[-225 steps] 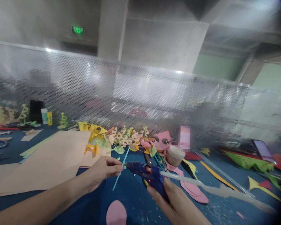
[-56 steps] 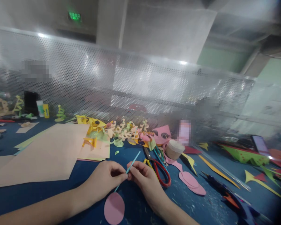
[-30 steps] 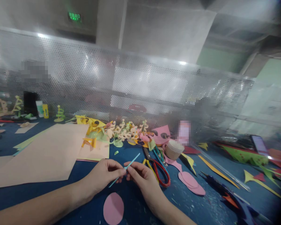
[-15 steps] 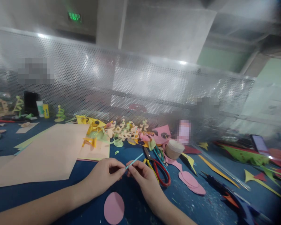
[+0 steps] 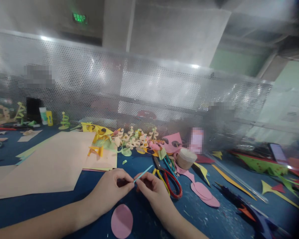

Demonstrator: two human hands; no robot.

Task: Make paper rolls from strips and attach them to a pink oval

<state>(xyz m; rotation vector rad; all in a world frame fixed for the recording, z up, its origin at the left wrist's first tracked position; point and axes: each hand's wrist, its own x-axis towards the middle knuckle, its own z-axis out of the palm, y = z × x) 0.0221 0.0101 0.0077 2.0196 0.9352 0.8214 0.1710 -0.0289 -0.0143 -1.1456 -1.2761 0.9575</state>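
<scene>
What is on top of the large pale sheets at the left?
Nothing is visible on the large pale sheets. Green and blue paper shows at their far-left edge; whatever they cover is hidden.

Light-blue strip [image 5: 144, 173] | narrow, straight | slanting up rightward | pinched between the hands [image 5: 112, 187]

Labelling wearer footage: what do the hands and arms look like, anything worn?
Left hand and right hand are bare, no gloves. No sleeves show on the visible forearms; no watch or bracelet at either wrist. No rings visible, but some fingers are hidden.
</scene>
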